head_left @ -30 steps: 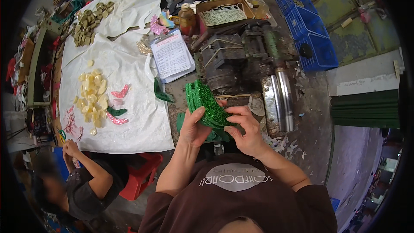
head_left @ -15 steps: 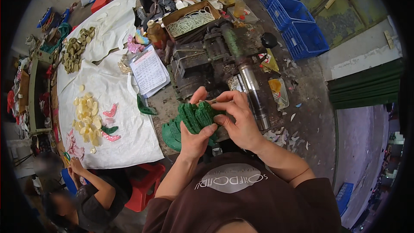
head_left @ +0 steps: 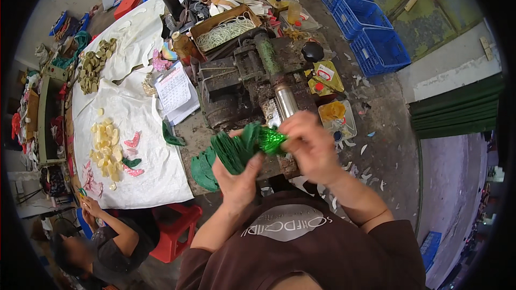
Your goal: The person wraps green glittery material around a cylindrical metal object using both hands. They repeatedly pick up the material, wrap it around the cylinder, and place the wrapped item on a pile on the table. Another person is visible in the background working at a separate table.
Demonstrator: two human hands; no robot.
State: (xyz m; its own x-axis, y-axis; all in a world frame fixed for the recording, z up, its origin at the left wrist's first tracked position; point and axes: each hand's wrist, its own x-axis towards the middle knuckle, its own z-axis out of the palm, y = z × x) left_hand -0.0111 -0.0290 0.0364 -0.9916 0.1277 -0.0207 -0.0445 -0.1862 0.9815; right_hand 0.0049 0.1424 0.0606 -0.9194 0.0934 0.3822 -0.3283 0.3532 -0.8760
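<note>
- Two bare hands work at the table's near edge in the head view, the only view available; I observe them in front of the wearer's body.
- Left hand [head_left: 236, 182]: grasps the green bundle [head_left: 232, 153] from below, thumb on the near side. Grip is closed on the layers.
- Right hand [head_left: 312, 150]: fingertips meet the bundle's right end, at a bright glittering section [head_left: 271, 140]. Blur covers the fingers; I cannot tell whether they are clenched on it.
- Position of the green bundle: between the two hands, raised in front of the machine [head_left: 223, 83].
- Green pile [head_left: 203, 171]: located just beside the left hand, on its left.
- Machine: dark, soiled body with a shiny metal cylinder [head_left: 286, 102].
- White sheet [head_left: 161, 188]: located left of the machine. It carries cream pieces [head_left: 106, 150], olive pieces [head_left: 97, 67] and two curved pink pieces [head_left: 132, 139].
- Clipboard [head_left: 174, 94]: located between the sheet and the machine, papers uppermost.
- Blue crates [head_left: 379, 51]: positioned in a row on the floor, far right.
- Co-worker [head_left: 121, 244]: seated at lower left, near a red stool [head_left: 174, 231].
</note>
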